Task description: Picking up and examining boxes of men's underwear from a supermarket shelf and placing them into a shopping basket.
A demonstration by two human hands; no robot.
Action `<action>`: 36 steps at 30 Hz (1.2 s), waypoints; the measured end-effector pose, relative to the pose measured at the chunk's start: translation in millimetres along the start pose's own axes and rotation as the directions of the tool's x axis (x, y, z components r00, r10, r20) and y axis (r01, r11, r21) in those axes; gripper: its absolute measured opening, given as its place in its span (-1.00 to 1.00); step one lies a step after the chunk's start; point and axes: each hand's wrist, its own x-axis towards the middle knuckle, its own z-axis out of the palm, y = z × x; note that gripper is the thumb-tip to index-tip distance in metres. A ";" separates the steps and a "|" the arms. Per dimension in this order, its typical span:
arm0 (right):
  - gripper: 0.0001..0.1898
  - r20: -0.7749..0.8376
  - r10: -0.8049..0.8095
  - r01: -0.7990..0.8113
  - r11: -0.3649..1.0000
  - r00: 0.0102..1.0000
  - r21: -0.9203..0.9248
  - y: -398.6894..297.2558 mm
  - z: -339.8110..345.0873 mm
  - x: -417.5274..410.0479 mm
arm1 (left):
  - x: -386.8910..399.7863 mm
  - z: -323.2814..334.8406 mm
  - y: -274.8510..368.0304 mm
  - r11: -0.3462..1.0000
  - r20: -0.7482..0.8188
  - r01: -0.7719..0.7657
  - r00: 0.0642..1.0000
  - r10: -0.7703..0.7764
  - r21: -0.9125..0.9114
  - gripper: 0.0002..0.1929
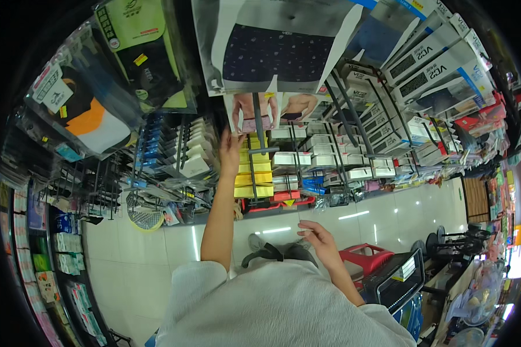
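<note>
My left hand (231, 151) is raised to the display rack, its fingers at the lower left edge of a hanging underwear package (257, 113) with a printed torso. The fingertips are partly hidden at that edge, so a grip cannot be made out. Just right of the wrist hangs a column of yellow boxes (253, 178). My right hand (319, 238) is held low before my body with its fingers loosely bent and apart; nothing shows in it. Above both hands hangs a large underwear box (278, 54) with a dark patterned brief on its front.
Metal display hooks (260, 149) jut out toward me. More boxed underwear (430, 73) hangs at right, bagged garments (91, 117) at left. Behind my right arm are a red plastic stool (362, 256) and a black basket (384, 277). Racket heads (144, 212) hang low over the tiled floor (126, 260).
</note>
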 end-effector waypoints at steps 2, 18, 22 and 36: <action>-0.69 0.018 0.019 -0.020 1.000 1.000 0.010 10.9 2.1 -2.0 | 3.1 0.0 -3.2 0.986 -0.066 -0.036 0.997 0.026 -0.163 -0.45; -0.62 -0.072 -0.056 0.056 0.998 0.996 0.003 56.2 -60.6 -99.5 | -277.3 57.7 44.7 0.753 0.293 0.636 0.762 -0.578 -0.170 -0.44; -0.63 -0.169 -0.037 0.040 0.999 0.985 0.014 109.2 -102.8 -162.2 | -330.7 102.0 36.5 0.731 0.325 0.676 0.715 -0.619 -0.095 -0.45; -0.69 -0.637 0.278 0.028 0.904 0.719 0.426 227.6 -208.3 -363.9 | -491.6 311.9 -2.2 0.485 0.716 0.789 0.084 -0.693 0.376 -0.45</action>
